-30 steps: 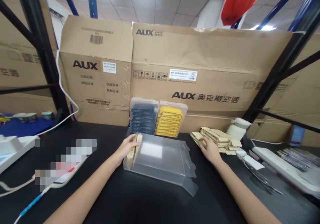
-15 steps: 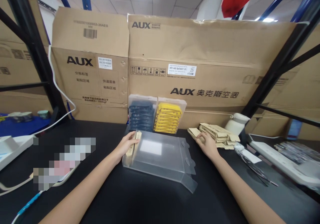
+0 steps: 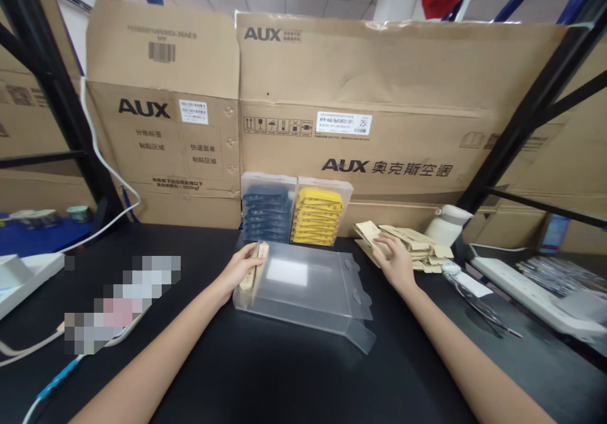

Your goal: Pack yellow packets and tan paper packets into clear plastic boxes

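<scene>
A clear plastic box [image 3: 317, 301] lies on its side on the black table, its flaps folded out at the right end. My left hand [image 3: 239, 272] grips the box's left end, where a beige paper packet [image 3: 248, 276] stands inside against the end wall. Over to the right, my right hand [image 3: 397, 263] is closed on another beige paper packet [image 3: 366, 230], with its near edge lifted. That packet lies at the left side of a pile of beige packets [image 3: 417, 241]. The fingertips of my right hand are partly hidden by the hand itself.
Behind the box stand two clear boxes, one with blue packets [image 3: 266, 212] and one with yellow packets [image 3: 318, 215]. A white bottle [image 3: 447, 223], cables [image 3: 478, 307] and a power strip [image 3: 526, 297] are at right. Cardboard [image 3: 403, 89] walls the back.
My right hand has raised and tilted the beige packet at the pile's left side. The left hand stays on the clear box. The view has shifted slightly.
</scene>
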Action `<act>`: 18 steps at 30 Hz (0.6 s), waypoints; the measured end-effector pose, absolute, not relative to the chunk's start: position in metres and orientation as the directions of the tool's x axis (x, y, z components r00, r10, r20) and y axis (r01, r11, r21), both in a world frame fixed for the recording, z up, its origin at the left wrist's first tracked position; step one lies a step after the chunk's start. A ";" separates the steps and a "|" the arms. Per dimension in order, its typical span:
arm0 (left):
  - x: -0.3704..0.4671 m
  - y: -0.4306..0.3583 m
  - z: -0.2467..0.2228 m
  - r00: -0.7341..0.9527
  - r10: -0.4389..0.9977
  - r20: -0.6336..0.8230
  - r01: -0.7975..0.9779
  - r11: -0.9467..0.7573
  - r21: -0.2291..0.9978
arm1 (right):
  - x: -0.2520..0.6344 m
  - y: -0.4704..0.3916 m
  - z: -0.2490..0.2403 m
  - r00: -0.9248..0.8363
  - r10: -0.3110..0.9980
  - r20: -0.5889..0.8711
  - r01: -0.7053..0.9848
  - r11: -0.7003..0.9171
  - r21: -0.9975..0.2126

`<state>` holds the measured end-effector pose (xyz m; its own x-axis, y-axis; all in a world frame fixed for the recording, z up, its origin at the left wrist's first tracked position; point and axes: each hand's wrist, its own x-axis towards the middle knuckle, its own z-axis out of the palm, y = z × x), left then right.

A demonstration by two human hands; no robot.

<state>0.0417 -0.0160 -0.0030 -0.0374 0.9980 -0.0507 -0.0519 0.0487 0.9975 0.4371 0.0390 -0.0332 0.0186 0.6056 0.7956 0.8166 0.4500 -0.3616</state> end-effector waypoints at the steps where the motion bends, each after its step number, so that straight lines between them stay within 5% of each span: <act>1: 0.042 -0.017 -0.002 -0.046 0.998 -0.053 -0.046 0.051 0.998 | 0.435 0.038 -0.031 0.078 0.590 0.804 0.785 0.461 -0.414; 6: 0.044 -0.018 0.001 -0.048 0.997 -0.064 -0.032 0.063 0.998 | 0.425 0.038 -0.022 0.499 0.648 0.575 0.302 0.492 -0.817; 9: 0.044 -0.018 0.000 -0.062 0.996 -0.061 -0.032 0.059 0.998 | 0.422 0.037 -0.015 0.581 0.740 0.338 -0.044 0.443 -0.895; 14: 0.045 -0.015 -0.005 -0.079 0.996 -0.045 -0.049 0.041 0.998 | 0.419 0.032 -0.003 0.379 0.921 0.087 -0.393 0.245 -0.886; 18: 0.045 -0.013 -0.009 -0.104 0.993 -0.047 -0.056 0.041 0.998 | 0.420 0.028 -0.001 0.091 0.995 -0.047 -0.419 -0.004 -0.908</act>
<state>0.0446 -0.0126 -0.0091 -0.1043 0.9934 -0.0467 -0.0564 0.0409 0.9976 0.4198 0.0279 -0.0006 0.0909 0.9948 -0.0466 -0.4186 -0.0043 -0.9081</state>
